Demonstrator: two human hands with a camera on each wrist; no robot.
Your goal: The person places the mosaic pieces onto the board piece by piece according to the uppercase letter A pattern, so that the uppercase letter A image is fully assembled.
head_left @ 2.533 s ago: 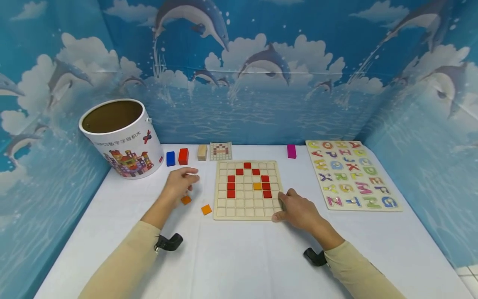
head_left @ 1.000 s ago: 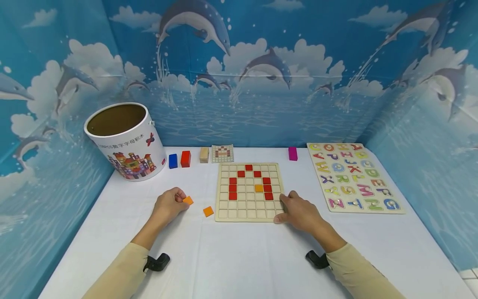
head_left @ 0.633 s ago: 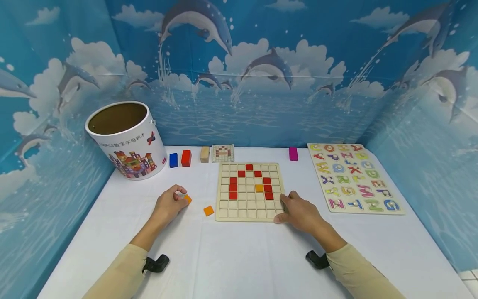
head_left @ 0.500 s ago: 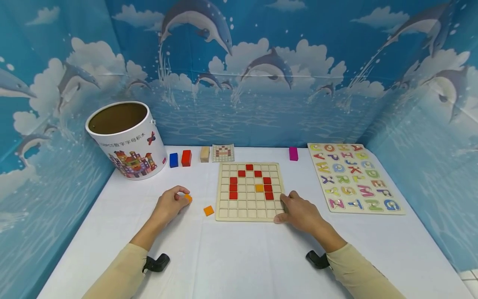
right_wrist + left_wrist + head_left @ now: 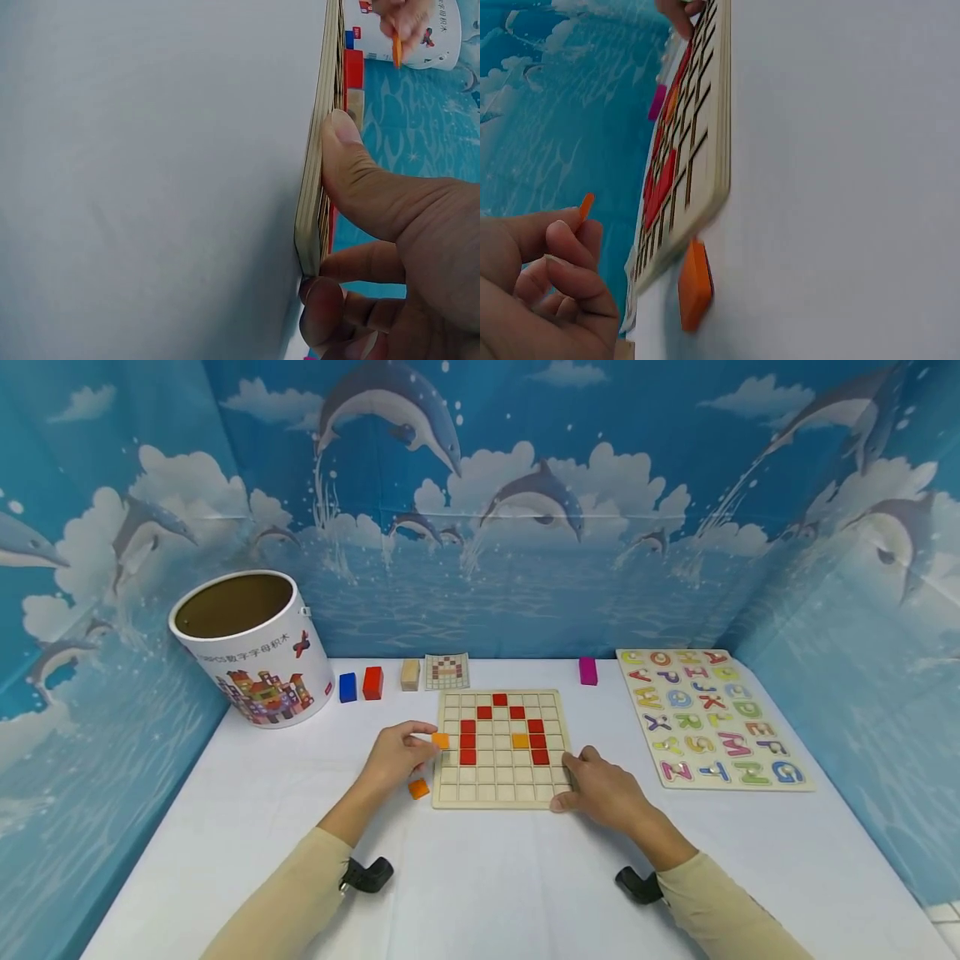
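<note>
Between thumb and fingertips, my left hand point(image 5: 396, 758) pinches an orange square tile point(image 5: 440, 741), held above the left edge of a wooden grid board point(image 5: 487, 793). The left wrist view shows this pinched tile point(image 5: 586, 208) edge-on, clear of the board. Several red tiles point(image 5: 499, 700) and one orange tile point(image 5: 520, 741) sit in the board's cells, the red ones in an arch-like pattern. A loose orange tile point(image 5: 418, 789) lies on the table below my left hand. My right hand point(image 5: 606, 789) holds the board's near right corner, thumb on the front edge point(image 5: 346, 139).
Behind the board stand a blue block point(image 5: 348, 687), a red block point(image 5: 372, 683), a natural wood block point(image 5: 410, 675), a pattern card point(image 5: 447, 672) and a magenta block point(image 5: 588, 672). A white bucket point(image 5: 258, 652) is at back left, an alphabet puzzle board point(image 5: 708, 718) at right.
My left hand has picked an orange tile off the table and carried it right to the board's left edge. My right hand has stayed on the corner.
</note>
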